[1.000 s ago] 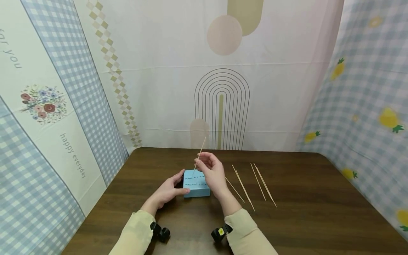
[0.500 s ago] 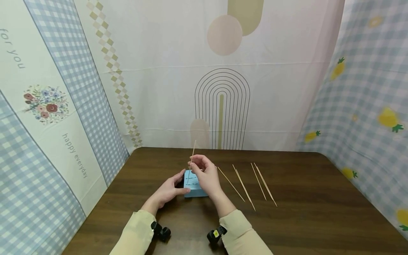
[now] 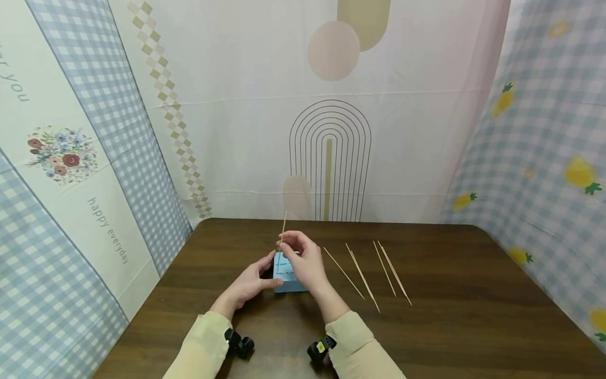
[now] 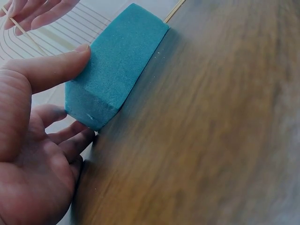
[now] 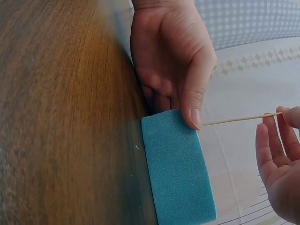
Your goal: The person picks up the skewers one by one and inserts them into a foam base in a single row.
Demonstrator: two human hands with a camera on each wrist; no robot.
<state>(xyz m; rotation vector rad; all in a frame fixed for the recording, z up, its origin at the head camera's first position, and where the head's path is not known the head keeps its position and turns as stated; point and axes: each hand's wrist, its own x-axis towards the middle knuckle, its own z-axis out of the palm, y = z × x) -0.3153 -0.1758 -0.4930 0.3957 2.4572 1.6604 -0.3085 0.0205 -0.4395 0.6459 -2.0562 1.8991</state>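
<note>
A light blue foam block [image 3: 290, 287], with dark dashes in rows on its top, lies on the wooden table. My left hand [image 3: 248, 285] grips its left end; in the left wrist view the thumb lies along the near face of the block [image 4: 122, 58] and the fingers are at its end. Above the block, my right hand [image 3: 307, 264] pinches a thin bamboo skewer [image 3: 284, 225] between thumb and fingers. The skewer stands nearly upright, its lower end at the block's top near the left side. Whether the tip enters the foam cannot be told.
Several loose bamboo skewers [image 3: 363, 280] lie slanted on the table [image 3: 454, 326] to the right of the block. A patterned cloth [image 3: 246, 147] hangs behind the table, with checked cloths at both sides. Each wrist carries a small black camera [image 3: 318, 351].
My right hand has moved left and slightly toward me with the skewer, which has become more upright over the block's left part. The left hand and block have stayed in place.
</note>
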